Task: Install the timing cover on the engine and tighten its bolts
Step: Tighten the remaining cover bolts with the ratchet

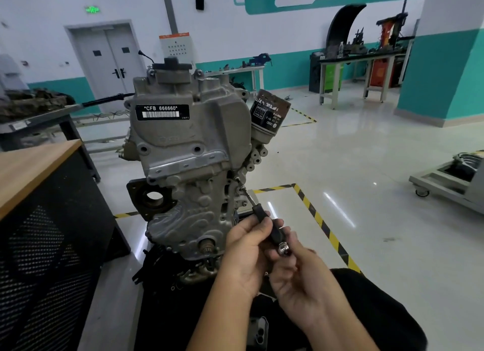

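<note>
Nearest, the person's left hand is curled round the lower shaft of a black-handled driver tool with a chrome end, steadying it. The right hand pinches the tool's chrome end between fingertips, apparently to spin it. The slim steel shank runs up and away to a small bolt at the right edge of the grey cast-aluminium timing cover.

The cover sits flush against the front of the upright grey engine, so placement appears done; the step in hand is judged to be running in a bolt by hand. Next, the bolt needs seating squarely, then the remaining holes along the flange checked; whether they are filled cannot be told.

Beyond, a black cylindrical oil filter projects to the right. A wood-topped worktop with a black perforated side stands left.
</note>
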Demonstrator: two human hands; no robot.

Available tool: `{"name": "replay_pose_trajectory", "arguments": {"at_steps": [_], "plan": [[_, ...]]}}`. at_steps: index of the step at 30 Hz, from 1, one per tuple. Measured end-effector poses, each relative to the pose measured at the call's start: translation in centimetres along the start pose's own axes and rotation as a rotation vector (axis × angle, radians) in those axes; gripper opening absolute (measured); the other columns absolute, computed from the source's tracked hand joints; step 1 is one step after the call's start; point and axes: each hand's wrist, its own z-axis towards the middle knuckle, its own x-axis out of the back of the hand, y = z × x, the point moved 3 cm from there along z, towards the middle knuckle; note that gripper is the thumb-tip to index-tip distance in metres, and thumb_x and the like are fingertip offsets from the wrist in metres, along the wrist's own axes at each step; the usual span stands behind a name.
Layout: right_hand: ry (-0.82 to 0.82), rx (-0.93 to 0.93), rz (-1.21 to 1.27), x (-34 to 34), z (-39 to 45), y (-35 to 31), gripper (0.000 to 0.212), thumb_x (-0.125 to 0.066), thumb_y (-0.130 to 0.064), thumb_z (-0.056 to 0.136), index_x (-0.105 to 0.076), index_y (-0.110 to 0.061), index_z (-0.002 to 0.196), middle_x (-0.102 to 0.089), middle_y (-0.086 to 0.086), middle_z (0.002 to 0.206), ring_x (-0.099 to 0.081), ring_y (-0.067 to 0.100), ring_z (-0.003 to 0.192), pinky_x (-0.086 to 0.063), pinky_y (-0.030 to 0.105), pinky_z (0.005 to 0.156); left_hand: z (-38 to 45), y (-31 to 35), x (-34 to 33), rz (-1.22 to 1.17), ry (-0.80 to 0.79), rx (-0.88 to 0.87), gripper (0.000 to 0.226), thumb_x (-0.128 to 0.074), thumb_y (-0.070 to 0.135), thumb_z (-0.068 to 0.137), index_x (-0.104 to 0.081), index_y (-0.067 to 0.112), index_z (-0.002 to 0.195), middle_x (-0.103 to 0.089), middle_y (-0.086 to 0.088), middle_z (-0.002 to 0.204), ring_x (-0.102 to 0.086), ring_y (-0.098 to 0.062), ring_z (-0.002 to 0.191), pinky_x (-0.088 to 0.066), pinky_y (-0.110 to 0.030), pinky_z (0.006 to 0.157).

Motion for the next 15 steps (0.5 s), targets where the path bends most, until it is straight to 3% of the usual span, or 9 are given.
{"name": "replay_pose_trajectory", "arguments": {"at_steps": [2, 4, 5, 6, 8, 9, 10, 13, 15], "plan": [[0.109, 0.184, -0.297, 0.8, 0.7, -0.8, 0.011, -0.078, -0.016, 0.088, -0.073, -0.007, 0.088, -0.062, 0.007, 0.061, -0.056, 0.012, 0.044, -0.045, 0.023, 0.042, 0.1, -0.3, 0.0, 0.049, 0.035, -0.001, 0.007, -0.062, 0.008, 0.096, -0.069, 0.006, 0.097, -0.073, -0.018, 0.095, -0.07, -0.03, 0.072, -0.052, -0.029, 0.047], [0.265, 0.468, -0.569, 1.0, 0.8, -2.0, 0.014, -0.085, -0.019, 0.08, -0.072, -0.016, 0.077, -0.068, 0.001, 0.06, -0.063, 0.015, 0.051, -0.051, 0.026, 0.049, 0.1, -0.5, -0.5, 0.026, 0.043, -0.017, 0.008, -0.065, 0.009, 0.095, -0.07, 0.003, 0.097, -0.073, -0.017, 0.092, -0.072, -0.029, 0.074, -0.057, -0.034, 0.056], [0.267, 0.548, -0.628, 1.1, 0.7, -2.2, 0.014, -0.087, -0.021, 0.077, -0.073, -0.018, 0.075, -0.069, 0.0, 0.061, -0.063, 0.015, 0.051, -0.05, 0.026, 0.049, 0.1, -0.6, -0.6, 0.0, 0.043, -0.023, 0.01, -0.069, 0.011, 0.093, -0.071, 0.002, 0.097, -0.073, -0.017, 0.092, -0.072, -0.028, 0.073, -0.058, -0.035, 0.058], [0.214, 0.491, -0.563, 1.0, 0.6, -2.0, 0.012, -0.086, -0.023, 0.079, -0.075, -0.018, 0.076, -0.067, 0.001, 0.061, -0.06, 0.015, 0.049, -0.049, 0.025, 0.047, 0.1, -0.6, -0.6, -0.027, 0.035, -0.023, 0.014, -0.073, 0.015, 0.089, -0.072, 0.004, 0.096, -0.072, -0.018, 0.093, -0.07, -0.027, 0.07, -0.058, -0.034, 0.057], [-0.015, 0.163, -0.202, 0.3, 0.4, -1.0, 0.008, -0.08, -0.025, 0.085, -0.081, -0.017, 0.083, -0.061, 0.006, 0.062, -0.051, 0.01, 0.045, -0.044, 0.021, 0.041, -0.1, -0.2, -0.3, -0.023, 0.012, -0.01, 0.019, -0.074, 0.02, 0.085, -0.073, 0.006, 0.098, -0.073, -0.018, 0.095, -0.063, -0.023, 0.058, -0.054, -0.03, 0.048], [-0.042, 0.075, -0.124, 0.3, 0.2, -0.8, 0.011, -0.077, -0.025, 0.087, -0.082, -0.015, 0.085, -0.06, 0.007, 0.062, -0.049, 0.009, 0.044, -0.043, 0.02, 0.04, -0.1, -0.1, -0.1, 0.007, 0.016, -0.009, 0.021, -0.073, 0.018, 0.086, -0.072, 0.004, 0.101, -0.073, -0.019, 0.096, -0.06, -0.022, 0.052, -0.053, -0.028, 0.046], [-0.029, 0.118, -0.177, 0.6, 0.4, -1.0, 0.012, -0.077, -0.023, 0.088, -0.081, -0.014, 0.082, -0.06, 0.007, 0.062, -0.05, 0.01, 0.045, -0.043, 0.019, 0.04, 0.0, -0.1, 0.2, 0.03, 0.028, -0.013, 0.02, -0.07, 0.014, 0.088, -0.071, 0.001, 0.103, -0.072, -0.021, 0.096, -0.061, -0.022, 0.051, -0.052, -0.028, 0.045], [0.194, 0.556, -0.695, 0.6, 0.8, -2.6, 0.018, -0.085, -0.021, 0.077, -0.069, -0.024, 0.071, -0.069, -0.01, 0.063, -0.062, 0.007, 0.053, -0.046, 0.012, 0.048, 0.2, -0.2, -0.2, 0.003, 0.063, -0.032, 0.017, -0.069, 0.003, 0.088, -0.07, -0.005, 0.103, -0.07, -0.023, 0.094, -0.072, -0.03, 0.074, -0.063, -0.039, 0.063], [0.194, 0.694, -0.734, 0.6, 0.9, -2.2, 0.021, -0.089, -0.025, 0.074, -0.068, -0.03, 0.073, -0.071, -0.019, 0.072, -0.066, 0.005, 0.059, -0.048, 0.011, 0.052, 0.4, -0.3, -0.5, -0.032, 0.051, -0.036, 0.032, -0.076, 0.008, 0.079, -0.07, -0.005, 0.107, -0.069, -0.023, 0.096, -0.071, -0.032, 0.082, -0.061, -0.049, 0.081]]}}
